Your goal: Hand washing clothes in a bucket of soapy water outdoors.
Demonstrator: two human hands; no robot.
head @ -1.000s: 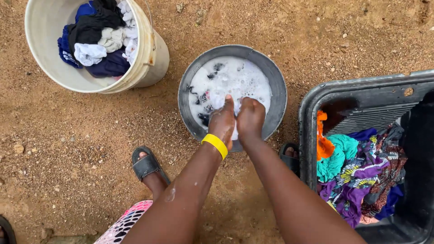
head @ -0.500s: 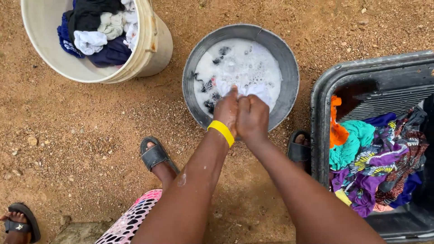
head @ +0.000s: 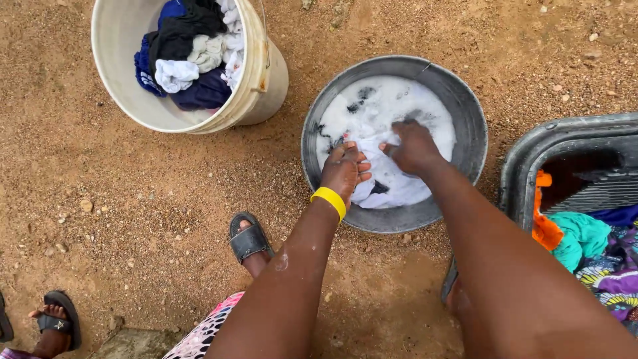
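Both my hands are in the grey metal basin [head: 475, 136], apart from each other. My left hand [head: 344, 169] clamps the white cloth [head: 389, 183] at the basin's near-left rim; my right hand [head: 413, 146] grips the same cloth nearer the basin's centre. Cloth lies in suds, part above water. Risk: suds make the fabric slippery, so a hard pull could slop water over the basin's rim onto the dirt ground [head: 133, 199].

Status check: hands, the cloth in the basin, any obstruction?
Left hand and right hand both gripping white cloth. Cloth spread wet in soapy metal basin. Nothing obstructing; white bucket of clothes stands apart, upper left.
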